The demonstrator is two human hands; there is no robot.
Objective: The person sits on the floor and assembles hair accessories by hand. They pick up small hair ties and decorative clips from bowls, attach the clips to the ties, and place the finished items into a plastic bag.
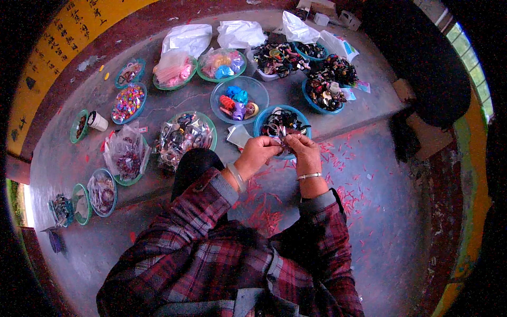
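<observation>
My left hand (257, 153) and my right hand (303, 149) meet over the near rim of a blue bowl (262, 119) filled with dark hair ties and small accessories. Both hands pinch a small dark piece with a clear wrapper (280, 138) between their fingertips. My plaid sleeves come up from the lower edge, with a bangle on each wrist. Just beyond the blue bowl stands a clear bowl (255, 87) holding bright blue, red and purple items.
Several bowls and plastic bags of coloured beads, clips and hair ties spread over a grey concrete ledge (364, 100). A green-rimmed plate with bagged pieces (186, 134) lies left of my hands. Red scraps (343, 158) litter the floor. A white cup (97, 121) stands at the left.
</observation>
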